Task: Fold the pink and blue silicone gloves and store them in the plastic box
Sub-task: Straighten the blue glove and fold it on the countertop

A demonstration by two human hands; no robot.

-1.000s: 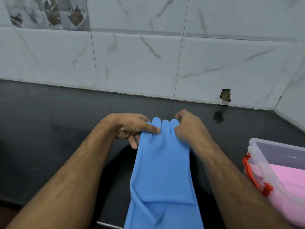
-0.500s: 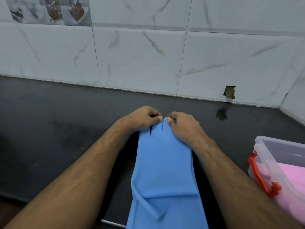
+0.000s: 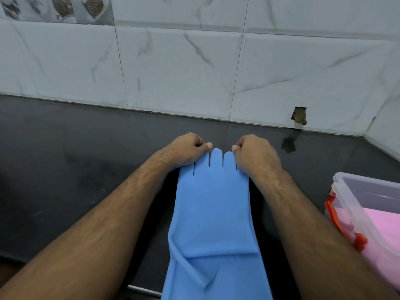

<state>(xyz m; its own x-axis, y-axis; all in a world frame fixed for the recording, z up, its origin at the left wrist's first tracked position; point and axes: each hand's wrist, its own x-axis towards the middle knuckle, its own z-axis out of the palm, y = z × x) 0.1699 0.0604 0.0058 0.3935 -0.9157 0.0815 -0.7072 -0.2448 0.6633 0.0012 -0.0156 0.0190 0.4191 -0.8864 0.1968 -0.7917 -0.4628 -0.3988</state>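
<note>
Blue silicone gloves (image 3: 213, 204) lie stacked flat on the black counter, fingertips pointing toward the wall and cuffs hanging over the near edge. My left hand (image 3: 188, 149) pinches the outer finger on the left side of the fingertips. My right hand (image 3: 253, 151) pinches the outer finger on the right side. Two middle glove fingers show between my hands. The clear plastic box (image 3: 355, 187) with red latches stands at the right edge, and a pink glove (image 3: 383, 226) lies inside it.
The black counter (image 3: 75, 159) runs back to a white marble-tiled wall (image 3: 184, 68) with a small broken hole low on the right. The wall turns a corner at far right, behind the box.
My two hands have drawn apart from the middle of the fingertips to the glove's outer fingers, uncovering the middle glove fingers. The view has tilted down a little.
</note>
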